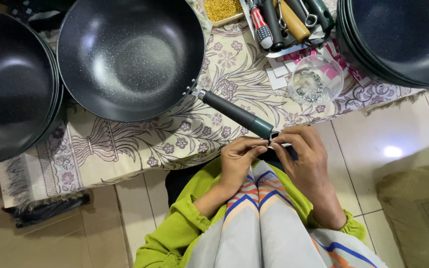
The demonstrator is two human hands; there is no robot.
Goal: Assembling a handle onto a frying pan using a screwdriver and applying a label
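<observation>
A dark speckled wok rests on a floral cloth. Its dark green handle points toward me. My left hand and my right hand meet at the handle's end, fingertips pinched on a small metal ring there. A thin dark tool shaft lies under my right fingers. Both wrists wear lime-green sleeves above a striped scarf.
Stacked dark woks sit at the left and at the top right. A clear bowl of metal rings, a tray of screwdrivers and a box of gold bits lie on the cloth. Tiled floor and a mat lie to the right.
</observation>
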